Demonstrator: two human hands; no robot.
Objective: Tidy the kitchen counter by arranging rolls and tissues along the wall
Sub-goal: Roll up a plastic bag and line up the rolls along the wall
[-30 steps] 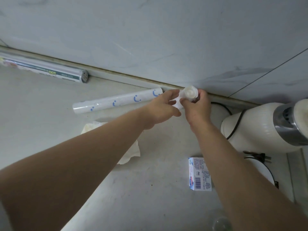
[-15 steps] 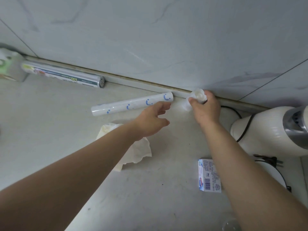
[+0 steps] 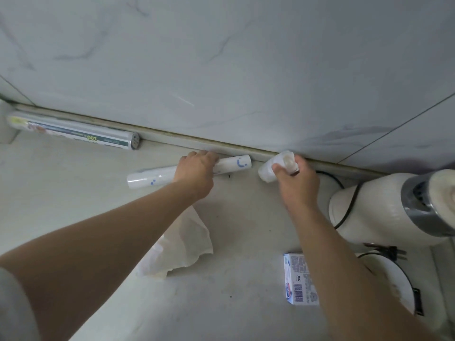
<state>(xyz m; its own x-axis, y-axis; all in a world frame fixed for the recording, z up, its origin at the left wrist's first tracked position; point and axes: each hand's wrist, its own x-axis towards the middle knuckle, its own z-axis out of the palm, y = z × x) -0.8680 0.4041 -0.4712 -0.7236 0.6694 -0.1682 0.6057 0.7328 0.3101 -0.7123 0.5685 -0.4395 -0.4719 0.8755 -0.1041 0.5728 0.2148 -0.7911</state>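
A long white roll with blue smiley marks [image 3: 147,177] lies on the counter a little off the wall. My left hand [image 3: 195,169] grips it around the middle. My right hand [image 3: 296,179] holds a short white roll [image 3: 269,168] by the wall's base, just right of the long roll's end. A wrapped silver roll with green print [image 3: 73,131] lies flush against the wall at the left. Crumpled cream tissues [image 3: 187,239] lie on the counter under my left forearm.
A small blue and white box [image 3: 299,279] lies by my right forearm. A cream appliance with a steel band [image 3: 384,210] and its black cord stands at the right, a white plate [image 3: 394,276] below it. A pale object sits at the far left edge [image 3: 5,129].
My left hand went from hovering open near the smiley roll to closing around its middle. The right hand stays at the wall with the short roll, now tilted lower.
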